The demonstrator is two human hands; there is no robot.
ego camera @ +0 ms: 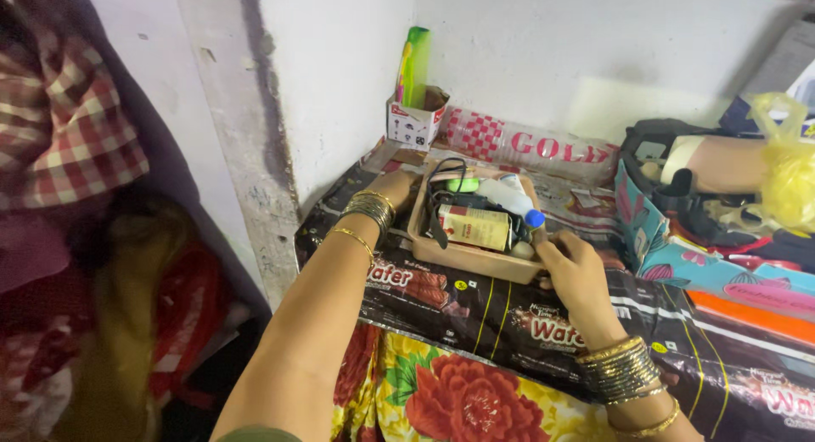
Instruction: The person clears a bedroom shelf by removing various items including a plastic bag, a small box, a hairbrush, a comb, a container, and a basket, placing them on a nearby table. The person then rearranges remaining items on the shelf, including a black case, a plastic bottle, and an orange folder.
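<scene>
You are working at a table [679, 323] spread with dark printed wrapper sheeting, pushed up against a white wall [509, 60], and everything here sits relative to the shallow tan tray [463, 257] near its back corner. To the right of the tray stands a turquoise box [679, 259] crowded with dark odds and ends and a yellow plastic bag [785, 166]; behind the tray, against the wall, a small open carton [413, 123] holds a green comb [415, 67] upright so it cannot tip. Your left hand [395, 189] wraps the tray's far left corner, fingers closed on the rim, while your right hand [573, 268] clamps the near right corner, so the load stays level between opposite corners. Inside the tray lie a white bottle with a blue cap [509, 200], a cream-and-red packet [475, 227] and a black cord [440, 206], packed close together.
</scene>
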